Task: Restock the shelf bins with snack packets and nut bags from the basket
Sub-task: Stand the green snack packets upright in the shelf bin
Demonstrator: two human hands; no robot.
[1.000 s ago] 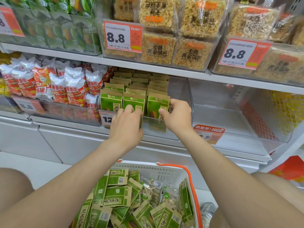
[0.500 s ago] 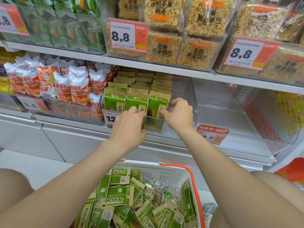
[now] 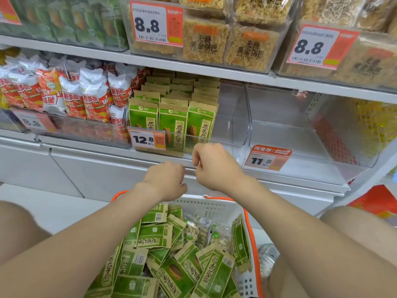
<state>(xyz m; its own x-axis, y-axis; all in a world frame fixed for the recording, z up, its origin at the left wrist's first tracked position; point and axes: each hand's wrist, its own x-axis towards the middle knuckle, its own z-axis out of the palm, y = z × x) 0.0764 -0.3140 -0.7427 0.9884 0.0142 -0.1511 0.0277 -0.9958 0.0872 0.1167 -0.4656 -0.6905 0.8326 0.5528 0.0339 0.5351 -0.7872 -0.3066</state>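
Note:
Green and tan snack packets (image 3: 174,123) stand in rows in a clear shelf bin (image 3: 227,125) tagged 12.8. My left hand (image 3: 166,179) and my right hand (image 3: 211,164) hover side by side below the bin's front edge, fingers loosely curled, holding nothing. Under them sits a white basket (image 3: 217,208) with orange handles. It holds several loose green packets (image 3: 154,235) and clear nut bags (image 3: 200,233).
An empty clear bin (image 3: 285,134) tagged 11.5 stands right of the green packets. Red and white snack bags (image 3: 71,93) fill the bin to the left. The upper shelf carries boxes of rice crackers (image 3: 227,39). My knees flank the basket.
Both hands have let go of the front packets in the bin and dropped down toward the basket. The front row now stands upright on its own.

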